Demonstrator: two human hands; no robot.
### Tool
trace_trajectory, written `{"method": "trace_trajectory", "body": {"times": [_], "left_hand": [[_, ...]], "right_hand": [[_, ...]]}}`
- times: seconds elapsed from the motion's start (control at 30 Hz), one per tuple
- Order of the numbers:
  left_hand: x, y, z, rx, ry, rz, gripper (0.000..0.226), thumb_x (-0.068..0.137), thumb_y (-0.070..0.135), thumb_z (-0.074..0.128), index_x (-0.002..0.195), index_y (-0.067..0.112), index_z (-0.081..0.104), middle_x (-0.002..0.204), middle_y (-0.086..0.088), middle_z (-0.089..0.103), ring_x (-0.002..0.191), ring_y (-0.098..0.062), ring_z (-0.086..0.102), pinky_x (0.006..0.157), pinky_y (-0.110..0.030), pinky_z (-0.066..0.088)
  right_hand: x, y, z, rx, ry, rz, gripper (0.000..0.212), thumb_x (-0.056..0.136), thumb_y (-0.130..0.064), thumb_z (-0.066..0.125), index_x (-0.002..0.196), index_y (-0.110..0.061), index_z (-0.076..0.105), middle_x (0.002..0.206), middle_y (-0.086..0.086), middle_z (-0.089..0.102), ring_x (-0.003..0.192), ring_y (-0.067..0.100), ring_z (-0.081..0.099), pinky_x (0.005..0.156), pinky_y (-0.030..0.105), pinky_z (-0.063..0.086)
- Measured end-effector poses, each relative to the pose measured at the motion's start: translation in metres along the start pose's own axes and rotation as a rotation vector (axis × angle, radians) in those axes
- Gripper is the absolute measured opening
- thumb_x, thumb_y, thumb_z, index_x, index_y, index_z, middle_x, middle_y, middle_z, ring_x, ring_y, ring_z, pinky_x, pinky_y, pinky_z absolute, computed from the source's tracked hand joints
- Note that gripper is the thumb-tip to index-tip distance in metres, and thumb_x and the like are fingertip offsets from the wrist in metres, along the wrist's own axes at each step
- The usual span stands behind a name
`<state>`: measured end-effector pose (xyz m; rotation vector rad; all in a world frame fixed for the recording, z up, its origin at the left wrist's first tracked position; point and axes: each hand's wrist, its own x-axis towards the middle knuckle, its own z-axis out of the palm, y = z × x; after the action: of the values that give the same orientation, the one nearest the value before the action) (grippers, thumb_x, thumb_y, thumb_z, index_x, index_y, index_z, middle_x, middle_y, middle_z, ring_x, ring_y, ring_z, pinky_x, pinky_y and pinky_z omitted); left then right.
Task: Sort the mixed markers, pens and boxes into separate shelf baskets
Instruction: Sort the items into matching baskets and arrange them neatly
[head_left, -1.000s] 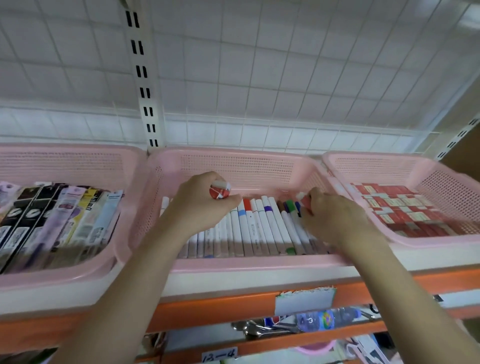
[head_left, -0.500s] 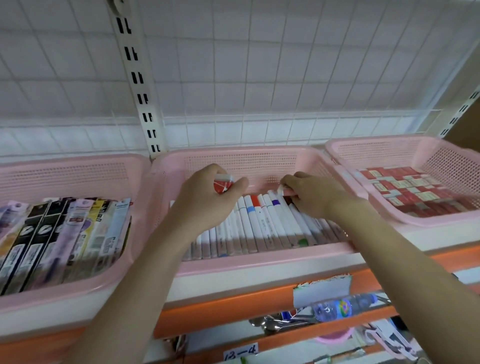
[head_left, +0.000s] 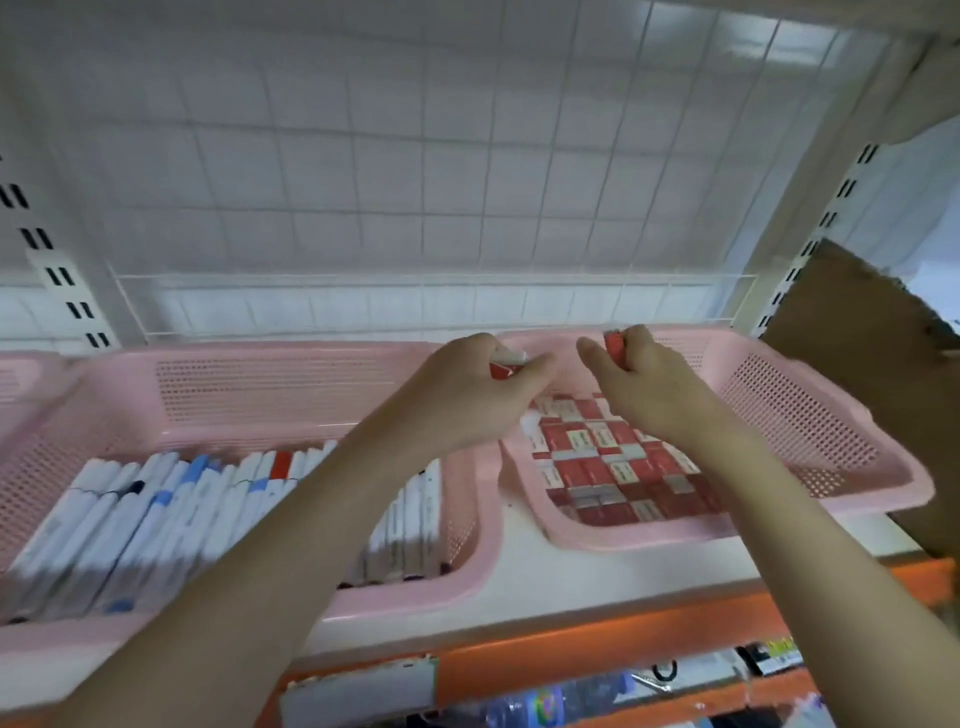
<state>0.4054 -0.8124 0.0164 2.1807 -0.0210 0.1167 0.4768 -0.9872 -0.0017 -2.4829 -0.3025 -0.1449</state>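
Two pink baskets side by side on the shelf (head_left: 524, 577): left basket (head_left: 270, 384) holds markers (head_left: 156, 514); right basket (head_left: 810, 415) holds red boxes (head_left: 608, 467). Left hand (head_left: 467, 395), above the gap between the baskets, grips a red-and-white box (head_left: 503, 368). Right hand (head_left: 649, 379), over the right basket, grips a red box (head_left: 615, 347).

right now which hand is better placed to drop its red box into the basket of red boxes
Right. The right hand holds its red box directly over the right basket. The left hand grips its box over the basket's left rim.
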Motion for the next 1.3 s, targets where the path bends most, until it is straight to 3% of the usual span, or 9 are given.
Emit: {"method": "trace_trajectory", "body": {"times": [0.1,0.23,0.4,0.5,0.6,0.73,0.93,1.03,1.3], "left_hand": [[0.022,0.028,0.036,0.031,-0.061,-0.030,0.036,0.086,0.060,0.048,0.077,0.025,0.054,0.054,0.015,0.063,0.041,0.004,0.055,0.037,-0.011,0.038],[0.055,0.047,0.079,0.027,-0.137,-0.127,0.034,0.086,0.049,0.056,0.105,0.020,0.052,0.080,0.004,0.064,0.064,-0.011,0.063,0.063,-0.029,0.055],[0.082,0.046,0.120,0.182,-0.180,-0.171,0.035,0.083,0.049,0.062,0.101,0.020,0.056,0.082,0.002,0.066,0.066,-0.010,0.065,0.046,-0.017,0.049],[0.088,0.037,0.136,0.280,-0.187,-0.206,0.035,0.080,0.053,0.065,0.097,0.023,0.060,0.086,0.000,0.068,0.069,-0.013,0.068,0.051,-0.020,0.051],[0.090,0.030,0.147,0.334,-0.182,-0.254,0.044,0.078,0.053,0.067,0.109,0.023,0.063,0.083,0.005,0.067,0.060,-0.010,0.066,0.052,-0.018,0.050],[0.096,0.025,0.152,0.417,-0.160,-0.293,0.054,0.079,0.051,0.066,0.123,0.021,0.056,0.063,0.008,0.060,0.041,-0.002,0.052,0.037,-0.010,0.039],[0.100,0.014,0.141,0.625,-0.106,-0.271,0.048,0.089,0.052,0.052,0.121,0.017,0.054,0.115,0.000,0.061,0.077,-0.012,0.057,0.067,-0.024,0.042],[0.108,0.010,0.135,0.697,-0.063,-0.232,0.046,0.092,0.050,0.048,0.122,0.015,0.052,0.117,-0.003,0.061,0.083,-0.015,0.056,0.068,-0.026,0.042],[0.129,0.006,0.125,0.567,-0.016,-0.148,0.046,0.087,0.039,0.061,0.122,0.012,0.048,0.114,-0.002,0.058,0.086,-0.011,0.048,0.073,-0.020,0.040]], "right_hand": [[0.014,0.052,-0.025,-0.055,-0.088,0.094,0.050,0.094,-0.052,0.030,0.108,-0.005,0.042,0.087,0.005,0.056,0.083,0.027,0.053,0.069,0.032,0.033],[0.037,0.111,-0.055,-0.266,-0.241,0.101,0.032,0.097,-0.036,0.028,0.108,-0.008,0.040,0.104,0.014,0.052,0.088,0.027,0.050,0.071,0.031,0.033],[0.067,0.155,-0.083,-0.376,-0.229,0.107,0.056,0.091,-0.057,0.040,0.127,-0.015,0.048,0.118,0.005,0.060,0.097,0.020,0.054,0.075,0.031,0.042],[0.082,0.165,-0.078,-0.498,-0.212,0.103,0.048,0.092,-0.052,0.037,0.129,-0.023,0.048,0.120,0.002,0.060,0.108,0.023,0.054,0.088,0.037,0.044],[0.093,0.163,-0.061,-0.647,-0.233,0.139,0.032,0.096,-0.038,0.037,0.114,-0.024,0.060,0.099,-0.002,0.062,0.089,0.018,0.055,0.072,0.032,0.040],[0.102,0.164,-0.051,-0.839,-0.232,0.165,0.029,0.098,-0.026,0.041,0.119,-0.019,0.059,0.116,0.001,0.062,0.109,0.020,0.057,0.083,0.034,0.042],[0.100,0.162,-0.056,-0.541,-0.343,0.029,0.039,0.095,-0.045,0.040,0.116,-0.020,0.060,0.105,-0.001,0.065,0.093,0.016,0.060,0.079,0.030,0.048],[0.098,0.153,-0.052,-0.509,-0.411,-0.035,0.048,0.093,-0.054,0.043,0.117,-0.015,0.058,0.103,0.001,0.064,0.087,0.016,0.056,0.076,0.029,0.046],[0.087,0.124,-0.033,-0.365,-0.512,-0.077,0.042,0.094,-0.053,0.042,0.077,-0.015,0.051,0.061,-0.005,0.045,0.057,0.010,0.046,0.056,0.023,0.038]]}}
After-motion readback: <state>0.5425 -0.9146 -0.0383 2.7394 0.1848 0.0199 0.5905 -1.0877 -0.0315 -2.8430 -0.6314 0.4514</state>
